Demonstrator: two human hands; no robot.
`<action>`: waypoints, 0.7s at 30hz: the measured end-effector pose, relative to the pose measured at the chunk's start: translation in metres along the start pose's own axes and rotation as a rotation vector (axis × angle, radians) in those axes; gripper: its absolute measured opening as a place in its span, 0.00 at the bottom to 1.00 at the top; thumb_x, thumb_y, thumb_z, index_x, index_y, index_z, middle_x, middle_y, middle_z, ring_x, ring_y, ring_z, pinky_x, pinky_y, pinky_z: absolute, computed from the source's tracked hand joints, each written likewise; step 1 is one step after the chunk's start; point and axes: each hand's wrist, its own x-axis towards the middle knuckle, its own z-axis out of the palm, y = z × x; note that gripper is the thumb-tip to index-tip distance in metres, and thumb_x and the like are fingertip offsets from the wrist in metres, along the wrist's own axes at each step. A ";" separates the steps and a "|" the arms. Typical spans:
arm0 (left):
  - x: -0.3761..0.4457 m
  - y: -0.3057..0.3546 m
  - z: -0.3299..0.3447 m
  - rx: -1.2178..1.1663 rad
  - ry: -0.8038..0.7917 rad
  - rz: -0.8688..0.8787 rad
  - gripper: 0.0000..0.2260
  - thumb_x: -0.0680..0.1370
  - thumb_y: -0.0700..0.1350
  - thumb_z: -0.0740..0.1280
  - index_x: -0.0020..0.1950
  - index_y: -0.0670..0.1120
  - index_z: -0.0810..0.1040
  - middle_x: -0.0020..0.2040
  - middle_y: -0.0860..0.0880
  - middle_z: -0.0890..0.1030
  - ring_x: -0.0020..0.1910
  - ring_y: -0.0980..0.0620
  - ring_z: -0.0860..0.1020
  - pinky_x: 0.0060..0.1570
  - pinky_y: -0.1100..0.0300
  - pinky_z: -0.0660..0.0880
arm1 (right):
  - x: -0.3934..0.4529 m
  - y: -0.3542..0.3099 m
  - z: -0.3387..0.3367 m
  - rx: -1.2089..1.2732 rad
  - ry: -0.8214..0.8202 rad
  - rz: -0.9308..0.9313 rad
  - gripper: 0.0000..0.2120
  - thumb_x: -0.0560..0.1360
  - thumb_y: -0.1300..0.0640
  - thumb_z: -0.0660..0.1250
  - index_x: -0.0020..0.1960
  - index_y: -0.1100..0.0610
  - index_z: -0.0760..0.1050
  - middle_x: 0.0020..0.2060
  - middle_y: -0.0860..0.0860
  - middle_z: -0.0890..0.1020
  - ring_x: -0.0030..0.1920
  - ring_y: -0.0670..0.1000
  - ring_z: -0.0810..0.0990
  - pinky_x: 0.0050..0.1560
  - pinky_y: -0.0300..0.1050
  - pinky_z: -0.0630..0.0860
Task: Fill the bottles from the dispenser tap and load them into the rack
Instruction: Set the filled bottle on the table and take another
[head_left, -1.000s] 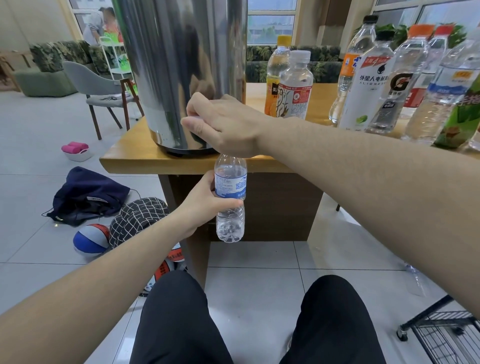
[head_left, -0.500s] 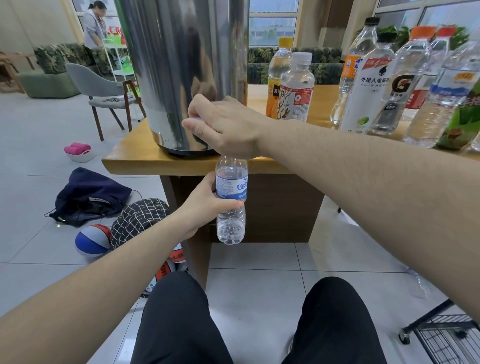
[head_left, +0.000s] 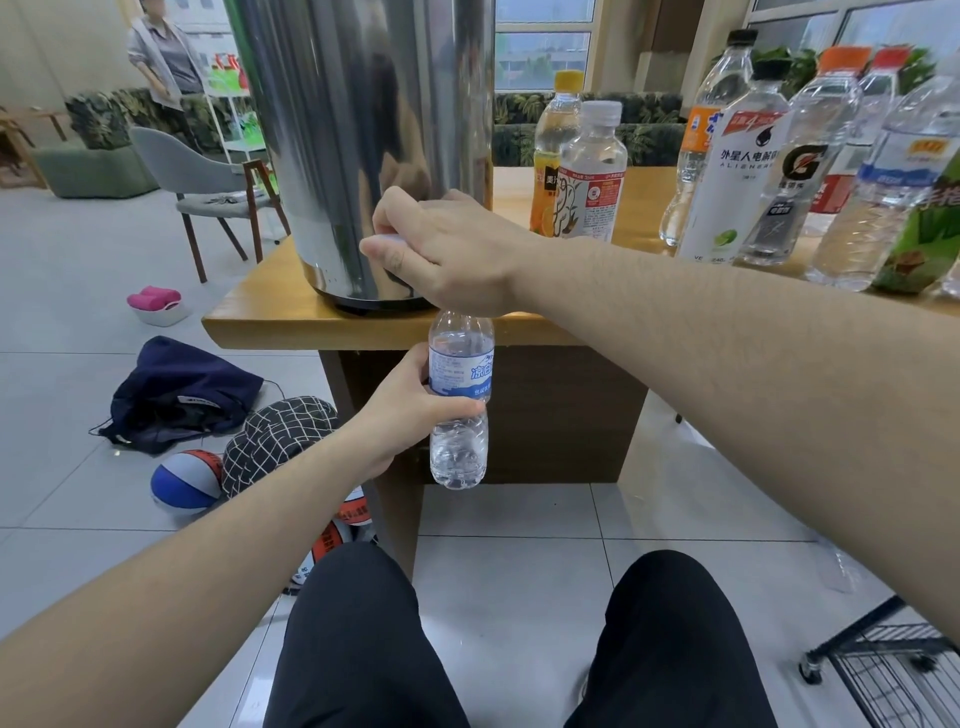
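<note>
A wooden table filled the middle of the view, and a big steel dispenser stood at its near left corner. Along the right side of the tabletop stood a crowd of capped bottles, and two more bottles stood just right of the dispenser. At the lower right corner a black wire rack on wheels sat on the tiled floor. On the floor left of the table lay a dark bag, a checked cap, a blue and white ball and a white bowl with something pink in it.

The left hand gripped a small clear water bottle around its blue label, fingers curled round it, and held it upright just below the table edge, under the front of the dispenser. Its lower part looked clear; how full it was could not be told. The right hand was at the dispenser's base directly above the bottle, fingers bent down over something pale at the tap; the tap itself was hidden under the hand, so what it pinched could not be told.
</note>
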 end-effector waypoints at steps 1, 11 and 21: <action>0.000 0.000 0.000 -0.001 -0.001 0.001 0.33 0.71 0.42 0.78 0.72 0.51 0.68 0.62 0.53 0.78 0.57 0.57 0.78 0.49 0.68 0.73 | 0.000 0.000 0.000 -0.002 -0.001 0.002 0.10 0.85 0.45 0.48 0.56 0.50 0.62 0.40 0.46 0.77 0.43 0.46 0.76 0.60 0.49 0.67; 0.001 -0.001 -0.001 -0.008 -0.003 -0.007 0.34 0.71 0.43 0.79 0.73 0.50 0.68 0.63 0.52 0.79 0.60 0.54 0.78 0.57 0.60 0.75 | 0.000 0.001 0.002 -0.017 0.004 0.000 0.10 0.85 0.45 0.48 0.55 0.50 0.62 0.39 0.45 0.76 0.42 0.46 0.75 0.57 0.44 0.64; 0.002 0.000 0.000 -0.019 -0.002 -0.006 0.33 0.71 0.42 0.79 0.72 0.51 0.67 0.62 0.53 0.78 0.58 0.56 0.78 0.50 0.65 0.74 | 0.000 0.001 0.003 -0.017 0.011 0.004 0.10 0.85 0.45 0.49 0.55 0.50 0.62 0.39 0.43 0.74 0.43 0.46 0.75 0.56 0.43 0.63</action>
